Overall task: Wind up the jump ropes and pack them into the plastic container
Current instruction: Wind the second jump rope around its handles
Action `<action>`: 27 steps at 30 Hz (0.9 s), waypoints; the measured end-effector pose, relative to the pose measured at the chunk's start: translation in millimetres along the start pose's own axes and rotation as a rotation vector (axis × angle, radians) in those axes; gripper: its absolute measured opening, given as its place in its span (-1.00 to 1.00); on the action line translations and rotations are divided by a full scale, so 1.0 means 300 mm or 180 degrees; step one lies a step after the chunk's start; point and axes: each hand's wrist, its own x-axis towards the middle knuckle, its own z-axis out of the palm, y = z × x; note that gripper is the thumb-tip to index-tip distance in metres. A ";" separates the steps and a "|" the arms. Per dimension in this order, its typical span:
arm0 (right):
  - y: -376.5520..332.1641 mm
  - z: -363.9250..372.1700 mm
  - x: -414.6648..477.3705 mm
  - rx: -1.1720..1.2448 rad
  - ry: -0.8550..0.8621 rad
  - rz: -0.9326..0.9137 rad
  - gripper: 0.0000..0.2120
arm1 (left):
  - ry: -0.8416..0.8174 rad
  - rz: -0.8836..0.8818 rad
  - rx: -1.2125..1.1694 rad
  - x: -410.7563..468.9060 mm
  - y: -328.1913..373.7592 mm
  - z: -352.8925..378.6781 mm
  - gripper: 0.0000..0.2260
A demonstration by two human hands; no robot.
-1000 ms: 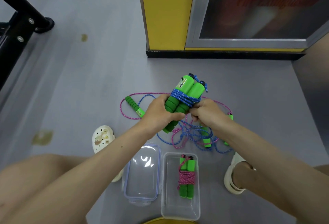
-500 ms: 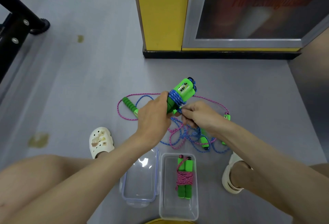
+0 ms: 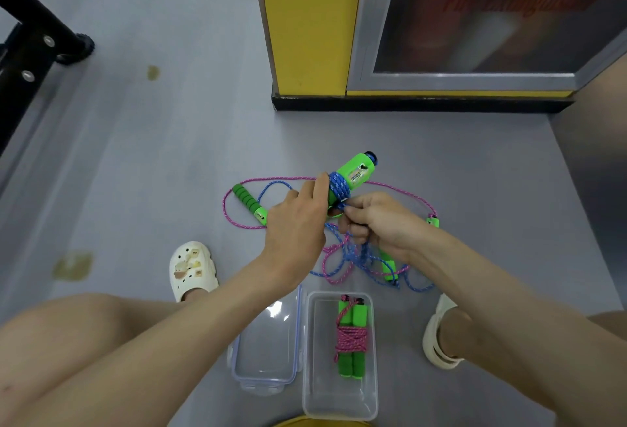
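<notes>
Your L hand (image 3: 295, 223) is curled round the paired green handles (image 3: 354, 172), fingers over the top, right beside the blue cord wrap (image 3: 339, 189). The handles are held off the floor, tilted up and to the far right, with the black end cap at the far tip. Your R hand (image 3: 380, 223) has its fingers curled and pinches the blue cord at the near side of the wrap, thumb and forefinger tight together. The hands are almost touching.

The rest of the blue cord (image 3: 359, 258) hangs from your R hand into a loose tangle on the floor, mixed w/ a pink jump rope (image 3: 237, 219) that loops wide to the left and far side. One pink-rope handle (image 3: 249, 204) lies on the floor left of your L hand. Another green handle (image 3: 388, 269) sits in the tangle under your R wrist, and a small green end (image 3: 433, 222) shows at the right.

Near you, the plastic container (image 3: 339, 399) is open on the floor. Inside it is one wound pink rope bundle (image 3: 352, 340), handles side by side, cord wrapped round the middle. The clear lid (image 3: 264, 358) lies just beside the container on its left.

Your white clog (image 3: 191, 269) is to the left, your other shoe (image 3: 437, 342) to the right of the container. Far side: a yellow pillar (image 3: 305, 19) and a fire-ext. cabinet (image 3: 475, 19). There's a black frame (image 3: 30, 43) at the far left.
</notes>
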 end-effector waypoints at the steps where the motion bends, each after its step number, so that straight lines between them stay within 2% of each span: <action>1: 0.001 -0.001 0.000 0.0027 -0.0023 -0.0007 -0.73 | 0.0101 0.0045 0.0019 -0.001 0.002 0.003 -0.34; 3: -0.006 -0.002 -0.004 0.0041 -0.0056 -0.0042 -0.73 | 0.0351 0.0144 -0.0048 -0.002 -0.001 0.023 -0.30; 6: -0.021 -0.002 -0.006 0.0240 0.0011 -0.0074 -0.72 | 0.0381 0.0291 -0.0414 0.003 -0.010 0.039 -0.21; 8: -0.020 -0.004 -0.001 0.0302 0.0240 -0.0082 -0.65 | 0.0204 0.0381 -0.0685 0.002 -0.007 0.036 -0.22; 10: -0.014 -0.013 0.006 0.0226 0.0569 -0.0045 -0.59 | -0.0196 0.0333 -0.1093 -0.002 -0.002 0.031 -0.24; 13: -0.007 -0.032 0.015 0.0132 0.0823 0.0088 -0.60 | -0.0967 -0.0052 -0.2107 0.002 0.002 0.033 -0.26; 17: -0.005 -0.044 0.013 0.0061 0.0629 0.0103 -0.63 | -0.1033 -0.0661 -0.3289 0.041 0.001 -0.036 -0.52; 20: -0.012 -0.043 -0.001 0.0162 0.0313 -0.0008 -0.65 | -0.1590 -0.1594 -0.3900 0.067 -0.045 -0.060 -0.51; 22: -0.019 -0.043 -0.006 0.0330 0.0115 -0.0085 -0.65 | -0.2142 -0.2029 -0.4139 0.067 -0.071 -0.061 -0.51; 24: -0.017 -0.043 -0.006 0.0276 0.0029 -0.0121 -0.63 | -0.2427 -0.2025 -0.4218 0.063 -0.082 -0.054 -0.57; 27: -0.003 -0.038 0.000 -0.0135 0.0196 -0.0066 -0.59 | -0.2096 -0.1960 -0.4132 0.061 -0.088 -0.047 -0.69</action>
